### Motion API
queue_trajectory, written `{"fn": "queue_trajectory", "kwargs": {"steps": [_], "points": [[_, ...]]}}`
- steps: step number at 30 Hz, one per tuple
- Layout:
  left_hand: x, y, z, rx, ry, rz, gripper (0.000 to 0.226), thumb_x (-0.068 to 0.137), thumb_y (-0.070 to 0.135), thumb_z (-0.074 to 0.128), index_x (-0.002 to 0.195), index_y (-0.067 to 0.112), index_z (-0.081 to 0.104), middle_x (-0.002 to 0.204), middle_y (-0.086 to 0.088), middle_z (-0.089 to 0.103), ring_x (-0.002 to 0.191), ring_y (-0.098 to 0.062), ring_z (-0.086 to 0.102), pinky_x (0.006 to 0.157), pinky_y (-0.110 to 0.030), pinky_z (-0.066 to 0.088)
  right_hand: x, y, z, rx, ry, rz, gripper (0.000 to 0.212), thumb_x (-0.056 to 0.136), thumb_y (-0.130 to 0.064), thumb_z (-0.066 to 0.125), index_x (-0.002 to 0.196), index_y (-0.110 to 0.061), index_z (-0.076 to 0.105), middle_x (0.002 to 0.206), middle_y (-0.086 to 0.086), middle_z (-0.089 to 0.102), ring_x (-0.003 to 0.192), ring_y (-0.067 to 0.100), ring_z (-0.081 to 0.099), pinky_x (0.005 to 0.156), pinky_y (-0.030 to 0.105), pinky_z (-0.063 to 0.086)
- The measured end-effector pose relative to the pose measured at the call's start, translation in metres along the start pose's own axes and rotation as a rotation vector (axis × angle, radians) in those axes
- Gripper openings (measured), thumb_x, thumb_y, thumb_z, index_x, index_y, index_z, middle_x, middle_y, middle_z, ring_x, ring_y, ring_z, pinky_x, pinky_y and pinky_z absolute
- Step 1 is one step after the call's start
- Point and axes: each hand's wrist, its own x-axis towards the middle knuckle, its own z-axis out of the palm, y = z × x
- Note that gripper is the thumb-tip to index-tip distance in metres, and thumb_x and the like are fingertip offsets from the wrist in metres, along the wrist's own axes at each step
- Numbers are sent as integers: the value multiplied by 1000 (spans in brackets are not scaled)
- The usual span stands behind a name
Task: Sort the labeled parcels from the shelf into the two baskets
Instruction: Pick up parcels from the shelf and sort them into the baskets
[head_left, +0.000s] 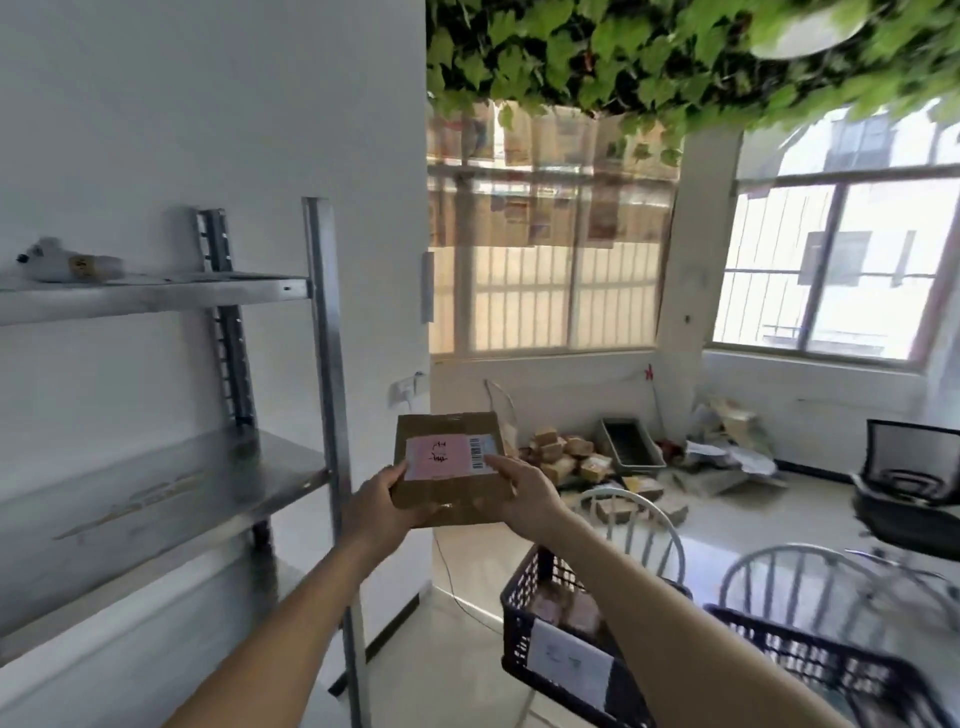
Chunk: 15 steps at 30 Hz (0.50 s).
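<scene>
The parcel (451, 467) is held in the air between both hands, right of the shelf (156, 483) and beyond the near basket (524, 618). The left hand (384, 506) cups its near left corner, thumb on top; the right hand (524, 493) takes the near right edge, fingers lying on the barcode end of the pink label (441, 457). Both are pressed onto the box, neither spread free.

It looks a stiff, flat cardboard box, taped, probably light, since it sits level with only edge holds. Cardboard is not slippery; gripping opposite edges, as here, should serve, and one hand at a long edge would likely do for the drop.

The handwriting on the label is too blurred to read, so which basket it belongs in cannot be told. The near basket carries a white tag (569, 670), also unreadable, and the right forearm hides much of its contents. The second basket (831, 665), to the right, is cut off at the frame's bottom edge. A small white item (62, 260) on the top shelf is unclear.
</scene>
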Motion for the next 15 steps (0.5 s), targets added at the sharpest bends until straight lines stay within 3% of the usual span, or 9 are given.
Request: {"fn": "queue_trajectory", "kwargs": {"steps": [2, 4, 6, 8, 11, 15], "points": [[5, 15, 44, 19, -50, 11, 61, 85, 34, 78, 140, 29, 53, 126, 5, 66, 110, -20, 64, 80, -19, 50, -12, 34, -30, -33, 47, 50, 75, 86, -24, 81, 152, -19, 45, 145, -1, 55, 130, 18, 55, 111, 34, 46], [10, 28, 90, 16, -103, 4, 68, 84, 25, 80, 145, 19, 50, 129, -2, 64, 112, -25, 62, 89, -28, 52, -29, 69, -59, -66, 107, 90, 79, 84, -34, 82, 152, -22, 45, 137, -1, 60, 123, 20, 61, 103, 39, 53], [12, 39, 132, 40, -166, 11, 73, 81, 26, 83, 146, 17, 50, 125, -3, 66, 107, -22, 62, 91, -29, 51, -48, 100, -89, -135, 156, 113, 79, 83, -41, 81, 152, -26, 46, 131, -6, 60, 117, 16, 59, 97, 33, 52], [13, 50, 179, 76, -225, 31, 81, 76, 30, 87, 146, 16, 50, 125, -1, 67, 105, -18, 63, 92, -28, 51, -71, 132, -119, -189, 207, 151, 79, 83, -43, 81, 152, -27, 46, 129, -6, 57, 116, 14, 57, 94, 29, 49], [8, 74, 250, 100, -304, 77, 89, 72, 34, 89, 148, 13, 47, 137, -5, 62, 118, -21, 61, 100, -31, 49, -110, 177, -164, -205, 257, 274, 83, 80, -43, 83, 153, -29, 44, 132, -2, 61, 115, 16, 61, 98, 35, 54], [2, 106, 333, 90, -392, 170, 91, 73, 38, 88, 149, 13, 44, 142, -7, 56, 128, -23, 53, 107, -35, 44, -154, 222, -219, -220, 331, 377, 81, 81, -38, 83, 152, -29, 45, 127, -7, 64, 110, 11, 62, 95, 26, 52]]}}
